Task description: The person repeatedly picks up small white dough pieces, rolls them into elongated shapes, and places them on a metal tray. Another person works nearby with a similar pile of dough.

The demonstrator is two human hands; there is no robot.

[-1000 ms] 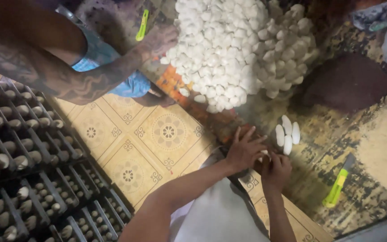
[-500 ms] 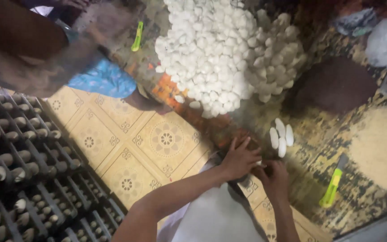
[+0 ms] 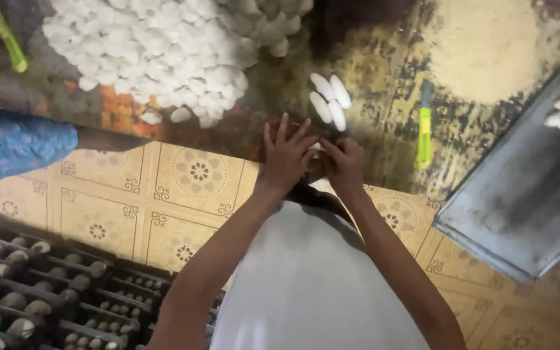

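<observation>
Head view: left hand (image 3: 286,159) and right hand (image 3: 343,165) are meeting fingertip to fingertip just below the four loose white cocoons (image 3: 330,100), pinching a small pale piece (image 3: 317,148) between them, too hidden to identify. The big cocoon heap (image 3: 157,55) is lying up-left of those four, a green-handled cutter (image 3: 425,126) right of them, a grey tray (image 3: 526,194) further right, a dark slotted frame (image 3: 40,279) far down-left

No packages, labels, signs or screens show in the view.
</observation>
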